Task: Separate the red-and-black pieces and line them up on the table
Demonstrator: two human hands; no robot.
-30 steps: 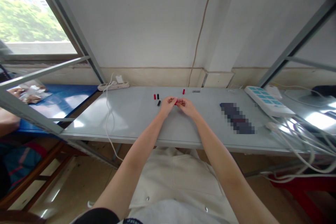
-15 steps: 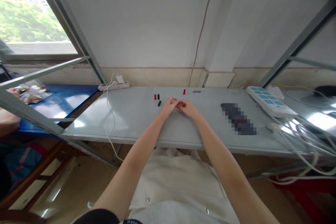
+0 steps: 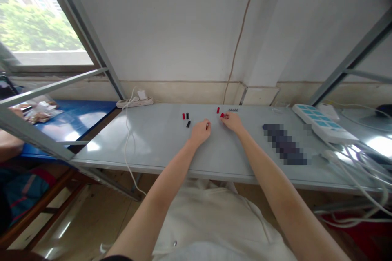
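Note:
My right hand (image 3: 232, 122) holds a small red cylinder (image 3: 222, 116) between its fingertips, just above the grey table. Another red cylinder (image 3: 218, 110) stands right behind it, beside a short row of small metallic pieces (image 3: 233, 110). My left hand (image 3: 201, 131) is closed over the middle of the table, and whatever its fingers hold is too small to make out. To its left are an upright red cylinder (image 3: 183, 116), an upright black cylinder (image 3: 187, 116) and a black cylinder lying tilted (image 3: 188, 124).
A pixelated dark object (image 3: 284, 144) lies right of my hands, near a large white power strip (image 3: 324, 123) with cables. A smaller power strip (image 3: 135, 102) and white cable are at the left. Another person's arm (image 3: 10, 134) rests by a blue table (image 3: 82, 116).
My hands have moved apart. The right hand went right and towards the back with a red cylinder now showing in its fingers; the left stays near the middle, closed. The view shifted slightly.

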